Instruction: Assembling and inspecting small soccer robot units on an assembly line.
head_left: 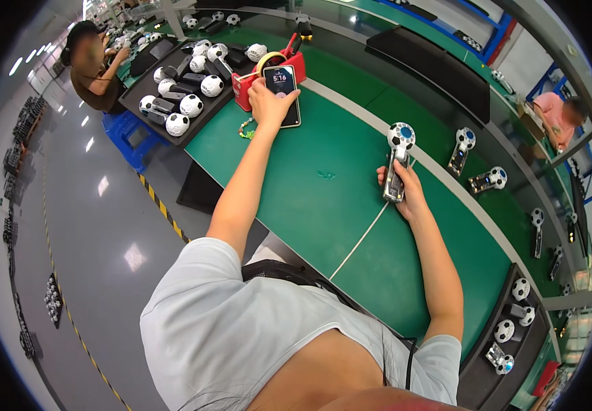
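Observation:
My left hand (272, 104) spans the lower part of a smartphone (281, 81), with the thumb at one edge and the fingers at the other. Its screen is lit, and it leans by a red box (242, 90). A beaded strap with a green charm (246, 130) lies beside my left wrist. My right hand (407, 186) is closed round the dark handle of a handheld device with a football-patterned round head (401, 136). The device is upright, its inner parts showing along the handle. Both hands are over the green work table (309, 205).
A black tray (196, 118) of similar football-headed devices stands at the far left. Another dark tray (491, 342) holds several at the right. More devices (461, 147) lie on the green conveyor belt (405, 103) beyond the table's rail. Two people work farther off. A blue stool (131, 140) stands left.

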`<action>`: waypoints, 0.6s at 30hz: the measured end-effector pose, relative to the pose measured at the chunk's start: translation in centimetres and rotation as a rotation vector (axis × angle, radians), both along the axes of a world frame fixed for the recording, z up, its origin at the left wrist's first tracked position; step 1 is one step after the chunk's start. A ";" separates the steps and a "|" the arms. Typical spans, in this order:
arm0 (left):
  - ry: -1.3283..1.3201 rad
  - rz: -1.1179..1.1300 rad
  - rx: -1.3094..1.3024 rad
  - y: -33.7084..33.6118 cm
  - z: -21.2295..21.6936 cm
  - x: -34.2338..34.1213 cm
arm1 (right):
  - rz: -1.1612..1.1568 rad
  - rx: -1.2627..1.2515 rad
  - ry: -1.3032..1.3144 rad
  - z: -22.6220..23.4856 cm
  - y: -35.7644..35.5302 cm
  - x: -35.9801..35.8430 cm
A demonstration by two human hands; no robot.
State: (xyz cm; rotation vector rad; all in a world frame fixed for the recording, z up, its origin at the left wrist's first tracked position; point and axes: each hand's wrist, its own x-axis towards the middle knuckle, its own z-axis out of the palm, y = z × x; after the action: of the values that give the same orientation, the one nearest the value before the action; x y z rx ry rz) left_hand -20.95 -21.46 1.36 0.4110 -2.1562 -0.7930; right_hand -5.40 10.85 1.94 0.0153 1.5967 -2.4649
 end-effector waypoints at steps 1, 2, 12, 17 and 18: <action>0.003 0.005 0.006 -0.8 -0.1 0.3 | 0.005 0.006 0.003 0.1 -0.1 -0.1; -0.051 -0.108 0.110 -1.6 -0.3 0.6 | 0.005 -0.006 -0.005 0.2 -0.1 -0.2; -0.111 -0.846 1.000 -6.7 -3.6 -1.6 | 0.058 -0.070 -0.071 0.0 -0.6 -1.1; -0.041 -0.951 1.420 -7.1 -2.6 -2.2 | 0.042 -0.070 -0.088 -0.6 -0.5 -1.6; -0.059 -0.957 1.422 -7.2 -2.7 -2.2 | 0.048 -0.079 -0.088 -0.6 -0.5 -1.6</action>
State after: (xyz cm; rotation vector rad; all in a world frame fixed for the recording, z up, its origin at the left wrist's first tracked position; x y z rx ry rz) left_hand -23.11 -28.68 -1.29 0.0062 -1.3765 -2.8206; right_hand -7.01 10.37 1.39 0.0724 1.4467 -2.4529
